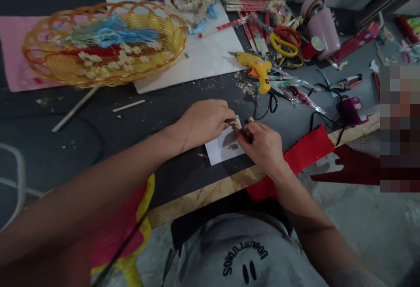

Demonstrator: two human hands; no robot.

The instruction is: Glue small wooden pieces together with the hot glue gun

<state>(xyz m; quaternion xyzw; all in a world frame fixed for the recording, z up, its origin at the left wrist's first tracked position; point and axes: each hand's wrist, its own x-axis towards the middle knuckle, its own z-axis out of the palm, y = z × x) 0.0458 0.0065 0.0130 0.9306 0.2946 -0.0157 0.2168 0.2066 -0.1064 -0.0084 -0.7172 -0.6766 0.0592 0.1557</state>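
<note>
My left hand (211, 118) is closed, fingertips pinched on a small knobbly beige piece (235, 124) whose kind I cannot make out. Close by on the right, my right hand (264, 142) is closed too, its thumb and finger meeting the lower end of that piece. Another beige bit (251, 119) shows just above the right fingers. Beneath both hands lies a white paper sheet (216, 153) with a small brownish mark on it. The fingers partly hide what is gripped.
A yellow wicker basket (179, 37) holds blue fibres and beige pieces. A yellow glue gun (259, 68), yellow-handled scissors (282, 44), pliers (348, 82) and a pink container (324, 33) lie behind. Red cloth (311, 147) hangs over the table edge. A person is at the far right.
</note>
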